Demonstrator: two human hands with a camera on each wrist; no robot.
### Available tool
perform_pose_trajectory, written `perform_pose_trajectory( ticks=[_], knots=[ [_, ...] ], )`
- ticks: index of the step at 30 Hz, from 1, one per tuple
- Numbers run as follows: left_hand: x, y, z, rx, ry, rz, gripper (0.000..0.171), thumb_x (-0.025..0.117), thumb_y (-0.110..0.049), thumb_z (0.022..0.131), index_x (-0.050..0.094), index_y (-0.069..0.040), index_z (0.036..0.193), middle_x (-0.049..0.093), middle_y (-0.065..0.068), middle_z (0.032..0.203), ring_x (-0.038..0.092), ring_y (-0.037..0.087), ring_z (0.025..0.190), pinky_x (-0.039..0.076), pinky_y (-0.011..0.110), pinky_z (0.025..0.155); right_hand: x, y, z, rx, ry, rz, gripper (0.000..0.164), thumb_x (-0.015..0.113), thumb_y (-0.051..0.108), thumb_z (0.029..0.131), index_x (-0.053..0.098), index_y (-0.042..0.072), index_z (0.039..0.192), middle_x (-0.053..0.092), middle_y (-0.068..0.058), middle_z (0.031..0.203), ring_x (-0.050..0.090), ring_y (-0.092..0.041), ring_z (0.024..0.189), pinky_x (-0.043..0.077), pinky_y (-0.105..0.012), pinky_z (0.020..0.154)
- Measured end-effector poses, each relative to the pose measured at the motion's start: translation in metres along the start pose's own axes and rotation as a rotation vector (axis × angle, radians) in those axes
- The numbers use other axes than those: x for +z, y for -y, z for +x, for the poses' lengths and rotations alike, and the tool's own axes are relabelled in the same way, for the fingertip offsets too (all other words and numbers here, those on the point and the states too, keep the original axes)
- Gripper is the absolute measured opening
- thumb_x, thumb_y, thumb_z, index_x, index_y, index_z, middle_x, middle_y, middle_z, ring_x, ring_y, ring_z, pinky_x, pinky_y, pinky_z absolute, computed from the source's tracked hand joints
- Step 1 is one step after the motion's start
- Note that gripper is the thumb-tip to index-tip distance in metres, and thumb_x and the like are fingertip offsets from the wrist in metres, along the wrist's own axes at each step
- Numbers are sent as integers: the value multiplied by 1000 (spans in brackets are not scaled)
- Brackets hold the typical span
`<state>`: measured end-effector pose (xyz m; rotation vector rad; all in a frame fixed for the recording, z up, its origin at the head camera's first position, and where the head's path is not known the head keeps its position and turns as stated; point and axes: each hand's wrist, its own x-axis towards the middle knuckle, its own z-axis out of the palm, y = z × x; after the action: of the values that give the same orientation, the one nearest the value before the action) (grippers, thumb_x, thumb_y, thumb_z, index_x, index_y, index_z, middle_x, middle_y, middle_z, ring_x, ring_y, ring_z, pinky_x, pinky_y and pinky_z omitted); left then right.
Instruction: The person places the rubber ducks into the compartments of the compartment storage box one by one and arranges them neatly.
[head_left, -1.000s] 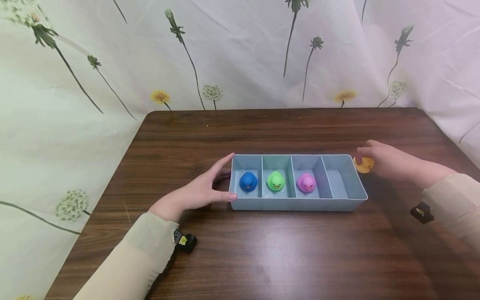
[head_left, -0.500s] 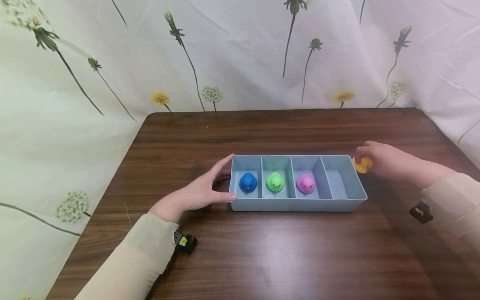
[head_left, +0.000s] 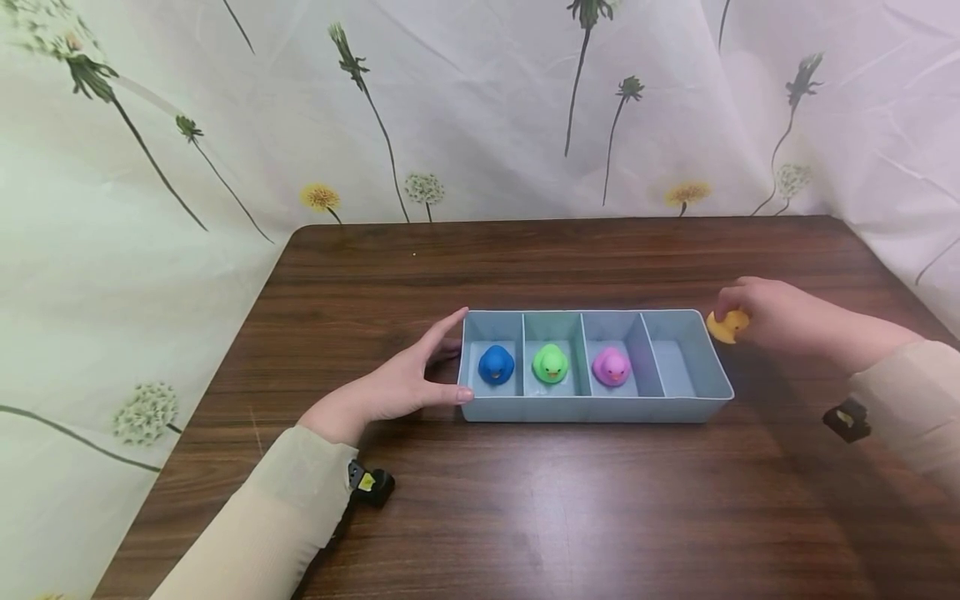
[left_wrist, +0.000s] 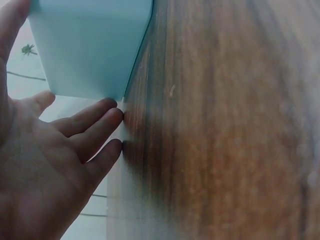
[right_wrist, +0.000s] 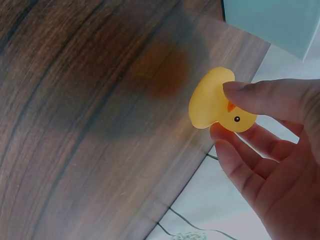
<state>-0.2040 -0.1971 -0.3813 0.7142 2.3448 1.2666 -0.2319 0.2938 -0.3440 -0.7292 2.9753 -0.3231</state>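
Head view: right hand (head_left: 772,312) pinching a small yellow toy duck with an orange beak (head_left: 724,327) between thumb and fingers, just outside the right end of a long pale-blue plastic tray with four compartments (head_left: 592,409). Right wrist view shows the duck apart from the tray and held off the dark wood-grain worktop (head_left: 570,508). Left hand (head_left: 397,383) at tray's left end, fingers spread: thumb on the near corner, index fingertip at the far corner; left wrist view has the other fingers extended beside the end wall. Three more toy ducks upright in the tray, one per compartment from the left: blue duck (head_left: 497,366), bright green duck (head_left: 551,364), pink duck (head_left: 612,367). White dandelion-print cloth (head_left: 495,108) behind the worktop
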Motion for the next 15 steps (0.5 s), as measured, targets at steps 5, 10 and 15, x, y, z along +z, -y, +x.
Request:
perform_pose_trajectory(
  ticks=[5,10,15],
  knots=[
    [0,0,0,4,-1,2,101,78,-37,84,9,-37,158,39,12,151,32,29,141,21,60,112,-6,4,-1,28,-3,8,29,66,-12,70,70,10,89,53,-2,85,52,-21,76,45,-39,67],
    [0,0,0,2,1,-4,101,79,-36,84,9,-37,157,39,12,151,32,29,141,20,59,112,-9,7,-1,49,8,22,30,63,-13,72,70,10,90,54,-2,84,51,-22,75,44,-39,66],
    [0,0,1,-5,2,-1,101,78,-37,84,9,-37,158,39,12,151,31,30,141,20,60,112,-14,9,-2,65,10,20,29,64,-11,73,70,11,91,54,-2,85,51,-21,76,43,-38,67]
  ],
)
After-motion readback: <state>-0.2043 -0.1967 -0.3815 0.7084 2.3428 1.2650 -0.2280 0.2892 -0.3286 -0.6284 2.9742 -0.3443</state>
